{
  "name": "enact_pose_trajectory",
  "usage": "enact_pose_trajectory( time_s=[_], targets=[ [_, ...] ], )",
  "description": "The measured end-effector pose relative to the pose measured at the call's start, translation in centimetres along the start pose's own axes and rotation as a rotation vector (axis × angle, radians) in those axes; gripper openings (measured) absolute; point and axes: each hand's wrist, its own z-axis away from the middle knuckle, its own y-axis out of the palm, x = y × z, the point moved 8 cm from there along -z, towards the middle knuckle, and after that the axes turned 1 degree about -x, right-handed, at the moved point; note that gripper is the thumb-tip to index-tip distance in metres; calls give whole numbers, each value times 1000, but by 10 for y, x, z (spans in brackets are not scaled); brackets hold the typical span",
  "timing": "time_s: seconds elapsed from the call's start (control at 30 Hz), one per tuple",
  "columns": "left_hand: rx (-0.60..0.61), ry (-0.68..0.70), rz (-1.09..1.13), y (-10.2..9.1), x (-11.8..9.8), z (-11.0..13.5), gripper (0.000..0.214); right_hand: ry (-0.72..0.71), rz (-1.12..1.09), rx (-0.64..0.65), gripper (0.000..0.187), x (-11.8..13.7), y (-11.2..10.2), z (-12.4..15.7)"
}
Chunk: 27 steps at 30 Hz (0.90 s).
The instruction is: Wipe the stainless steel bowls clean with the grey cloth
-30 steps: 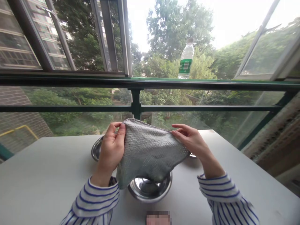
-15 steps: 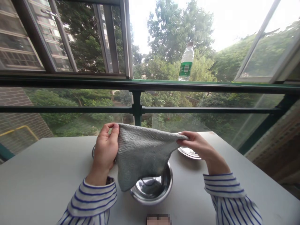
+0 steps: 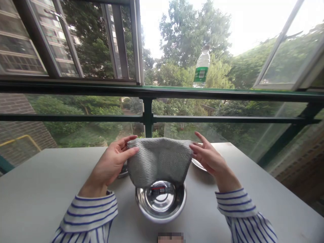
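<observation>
Left hand [image 3: 108, 162]: pinching the upper left corner of a grey, textured, roughly rectangular cloth [image 3: 160, 158], thumb laid across the front face, other fingers at the edge and partly hidden behind it. Cloth hangs in the air between both hands, above the white table [image 3: 58, 179], its lower edge in front of the far rim of a shiny round steel bowl [image 3: 162, 214]; whether they touch cannot be told. Right hand [image 3: 210, 155]: fingertips at the cloth's upper right corner, apparently in a light pinch, index finger raised clear. Change against half a second ago: the top edge, which sloped down to the right, now runs nearly level, the lower left corner is drawn up, and more of the bowl's interior shows. Judged as a regrip that leaves the cloth squarer and more evenly held. Surface, left to right: a second steel vessel [image 3: 123, 171], mostly hidden behind the left hand and cloth; the front bowl, with a small dark-and-red patch inside, sticker or reflection unclear; a shiny metal dish [image 3: 198, 164], partly behind the right hand. Room, left to right: brick wall [image 3: 15, 103] beyond the glass, grey-framed window panels, dark green railing [image 3: 96, 89] across the width, leafy trees outside, clear plastic bottle with green label [image 3: 201, 71] upright at the railing.
</observation>
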Motion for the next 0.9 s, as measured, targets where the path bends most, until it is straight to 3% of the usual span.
enact_pose_trajectory(
  time_s=[0.07, 0.13, 0.3, 0.47, 0.6, 0.7, 0.77, 0.9],
  targets=[
    [29, 10, -45, -1, 2, -1, 55, -59, 59, 137, 84, 8, 10, 5],
    [3, 30, -141, -6, 4, -3, 58, -87, 166, 199, 77, 10, 15, 8],
    [-178, 155, -488, -20, -6, -5, 43, -102, 538, 147, 47, 4, 7, 4],
    [-225, 214, -597, -24, -14, -3, 25, -88, 615, 111, 36, 8, -6, 1],
    [-156, 146, -438, -24, -7, -4, 28, -94, 630, 92, 33, 18, -12, 5],
    [-99, 69, -243, -21, 0, -5, 29, -204, 688, 92, 33, 31, -8, 9],
    [-137, 76, -142, -22, 0, -5, 29, -287, 702, 77, 35, 38, -4, 11],
    [-326, 190, -33, -35, -9, -3, 31, -331, 675, 6, 35, 39, 2, 11]
  ],
)
